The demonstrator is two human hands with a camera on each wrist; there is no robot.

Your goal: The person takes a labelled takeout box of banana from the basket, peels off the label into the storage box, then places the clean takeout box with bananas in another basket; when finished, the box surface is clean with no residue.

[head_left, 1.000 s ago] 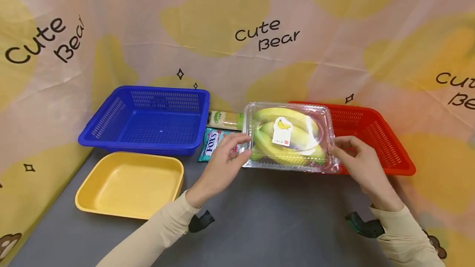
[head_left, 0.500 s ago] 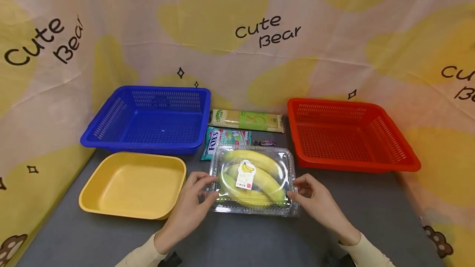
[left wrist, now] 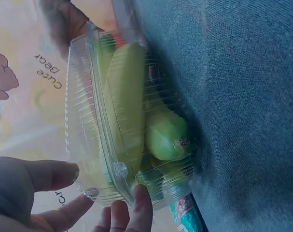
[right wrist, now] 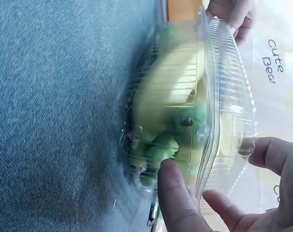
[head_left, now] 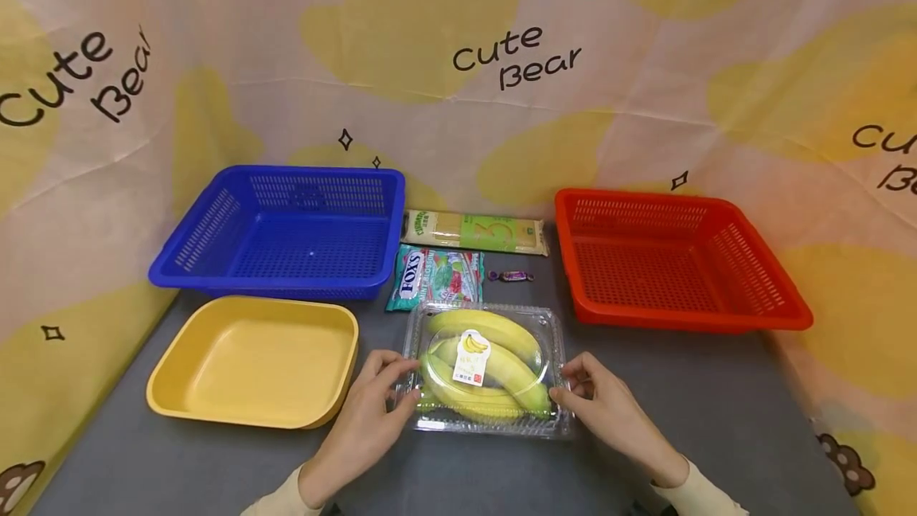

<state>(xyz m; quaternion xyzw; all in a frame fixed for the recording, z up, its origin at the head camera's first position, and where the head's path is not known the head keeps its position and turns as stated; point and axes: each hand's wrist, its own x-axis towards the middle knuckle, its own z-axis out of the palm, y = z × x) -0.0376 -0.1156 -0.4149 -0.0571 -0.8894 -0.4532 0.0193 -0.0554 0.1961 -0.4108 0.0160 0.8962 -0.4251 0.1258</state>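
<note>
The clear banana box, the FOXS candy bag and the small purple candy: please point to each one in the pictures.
clear banana box (head_left: 487, 365), head view, on its white label on the lid.
FOXS candy bag (head_left: 435, 278), head view, middle of the bag.
small purple candy (head_left: 511, 276), head view, middle of its wrapper.

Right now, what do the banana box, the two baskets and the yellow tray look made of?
Banana clamshell box: thin clear plastic, glossy; the bananas show through and the lid is ribbed.
Blue basket and red basket: likely rigid moulded plastic; perforated walls, uniform colour.
Yellow tray: looks like smooth plastic or melamine; soft sheen, rounded rim.
</note>
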